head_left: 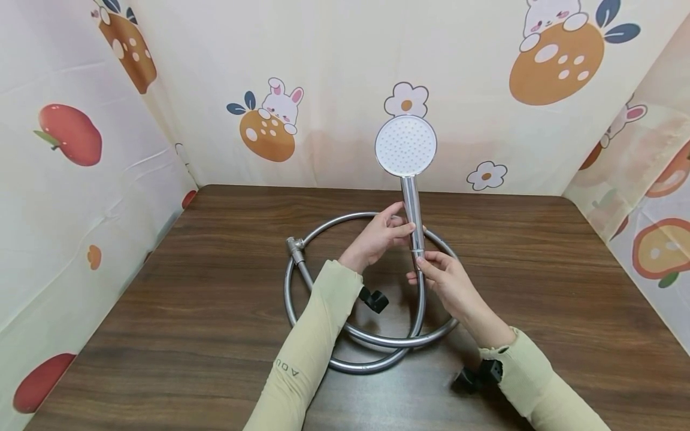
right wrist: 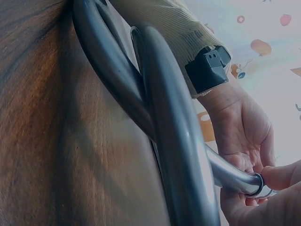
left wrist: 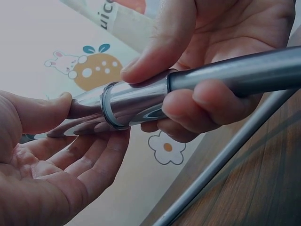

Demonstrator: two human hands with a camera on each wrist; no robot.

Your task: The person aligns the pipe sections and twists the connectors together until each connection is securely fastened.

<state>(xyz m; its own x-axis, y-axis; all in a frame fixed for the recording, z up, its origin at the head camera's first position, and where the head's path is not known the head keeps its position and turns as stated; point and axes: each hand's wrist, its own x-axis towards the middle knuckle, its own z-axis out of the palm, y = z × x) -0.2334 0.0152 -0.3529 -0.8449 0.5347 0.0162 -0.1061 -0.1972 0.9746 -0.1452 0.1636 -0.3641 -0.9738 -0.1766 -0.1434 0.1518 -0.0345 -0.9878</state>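
A chrome shower head (head_left: 406, 146) with a round white spray face stands upright above the table. My left hand (head_left: 380, 236) holds its handle (head_left: 411, 200), the thumb on one side and the fingers behind. Just below, my right hand (head_left: 450, 284) pinches the smooth metal collar (left wrist: 146, 94) at the end of the grey shower hose (head_left: 366, 366). In the left wrist view, a thin pale ring (left wrist: 110, 106) shows where the collar meets the handle. The right wrist view has the hose (right wrist: 174, 122) crossing itself close to the camera, both hands beyond it.
Loops of the hose lie on the dark wooden table (head_left: 215, 299). Its other end, an angled metal fitting (head_left: 295, 248), rests at the left. Black cameras (head_left: 477, 376) sit on both wrists. Printed cloth (head_left: 345, 90) hangs behind the table and along its sides.
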